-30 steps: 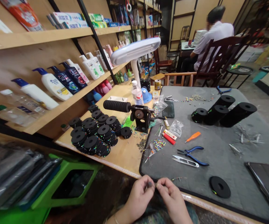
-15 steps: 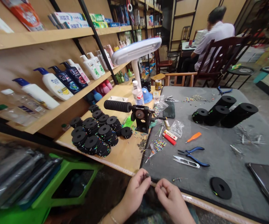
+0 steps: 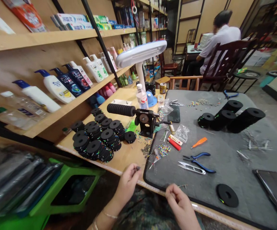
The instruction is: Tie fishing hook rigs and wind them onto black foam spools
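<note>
My left hand (image 3: pixel 129 176) is over the table's front edge, its thumb and fingers pinched on a small dark piece (image 3: pixel 138 168) too small to name. My right hand (image 3: pixel 177 199) is at the edge of the grey mat (image 3: pixel 162 179), fingers curled together; whatever they hold, if anything, is hidden. A small beaded fitting (image 3: pixel 183 186) lies just beyond it. Farther in are silver thread snips (image 3: pixel 191 167), blue-handled pliers (image 3: pixel 199 159), and a heap of coloured beads (image 3: pixel 163 149). A black foam ring (image 3: pixel 227 195) lies flat to the right.
Stacked black foam rings (image 3: pixel 95 145) fill the table's left part, beside a black hand-cranked winder (image 3: pixel 145 119). Taller foam stacks (image 3: pixel 246 119) stand on the mat's far right. A phone (image 3: pixel 275 188) lies at the right edge. A desk lamp (image 3: pixel 142 52) overhangs. Another person (image 3: pixel 218 44) sits beyond.
My hands have drawn apart: the left moved left and a little farther over the table, the right slightly to the right. The items on the table are unchanged.
</note>
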The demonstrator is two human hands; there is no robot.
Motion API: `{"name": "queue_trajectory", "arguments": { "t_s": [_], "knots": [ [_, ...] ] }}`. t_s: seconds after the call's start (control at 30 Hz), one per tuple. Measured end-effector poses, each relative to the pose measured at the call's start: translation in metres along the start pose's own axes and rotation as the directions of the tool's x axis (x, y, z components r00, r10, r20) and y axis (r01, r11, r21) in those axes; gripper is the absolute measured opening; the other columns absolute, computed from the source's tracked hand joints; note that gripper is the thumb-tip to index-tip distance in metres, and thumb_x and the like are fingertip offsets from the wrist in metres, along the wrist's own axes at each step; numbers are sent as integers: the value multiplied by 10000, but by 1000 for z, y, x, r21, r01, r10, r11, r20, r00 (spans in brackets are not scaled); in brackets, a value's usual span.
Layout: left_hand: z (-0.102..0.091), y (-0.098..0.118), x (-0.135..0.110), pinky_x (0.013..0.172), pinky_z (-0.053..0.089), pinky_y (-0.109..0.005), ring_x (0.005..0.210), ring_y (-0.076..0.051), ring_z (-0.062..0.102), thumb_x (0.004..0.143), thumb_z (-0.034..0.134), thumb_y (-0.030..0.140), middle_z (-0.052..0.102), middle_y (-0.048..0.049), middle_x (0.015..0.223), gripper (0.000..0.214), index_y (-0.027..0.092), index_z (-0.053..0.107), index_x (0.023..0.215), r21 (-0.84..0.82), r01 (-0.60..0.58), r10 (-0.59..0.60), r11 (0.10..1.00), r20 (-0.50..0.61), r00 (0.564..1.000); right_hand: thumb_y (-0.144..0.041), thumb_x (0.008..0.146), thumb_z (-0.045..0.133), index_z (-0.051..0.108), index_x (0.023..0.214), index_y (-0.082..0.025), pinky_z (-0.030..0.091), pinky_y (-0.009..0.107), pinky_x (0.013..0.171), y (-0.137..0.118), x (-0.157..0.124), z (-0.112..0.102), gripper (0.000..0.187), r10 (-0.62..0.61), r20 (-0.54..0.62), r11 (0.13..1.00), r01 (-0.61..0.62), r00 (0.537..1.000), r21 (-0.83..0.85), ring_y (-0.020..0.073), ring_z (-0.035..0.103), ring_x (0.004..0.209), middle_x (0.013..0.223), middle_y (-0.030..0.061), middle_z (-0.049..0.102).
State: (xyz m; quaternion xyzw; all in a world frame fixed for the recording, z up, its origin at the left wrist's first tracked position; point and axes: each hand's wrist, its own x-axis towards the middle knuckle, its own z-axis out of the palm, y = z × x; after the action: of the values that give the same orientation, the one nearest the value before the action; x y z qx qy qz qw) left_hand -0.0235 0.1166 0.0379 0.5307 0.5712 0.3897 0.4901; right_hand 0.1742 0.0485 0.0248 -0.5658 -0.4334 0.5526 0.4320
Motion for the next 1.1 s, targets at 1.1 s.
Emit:
{"name": "queue_trajectory", "arguments": {
  "t_s": [1.1],
  "knots": [
    [38, 43, -25, 611, 390, -233, 644, -135, 502, 778, 617, 284, 568, -5, 648, 186, 135, 608, 668, -29, 17, -7, 999, 312, 950, -486, 862, 480, 533, 719, -197, 404, 245, 578, -2, 1, 7, 326, -116, 120, 982, 132, 986, -135, 156, 463, 611, 633, -22, 503]
  ]
}}
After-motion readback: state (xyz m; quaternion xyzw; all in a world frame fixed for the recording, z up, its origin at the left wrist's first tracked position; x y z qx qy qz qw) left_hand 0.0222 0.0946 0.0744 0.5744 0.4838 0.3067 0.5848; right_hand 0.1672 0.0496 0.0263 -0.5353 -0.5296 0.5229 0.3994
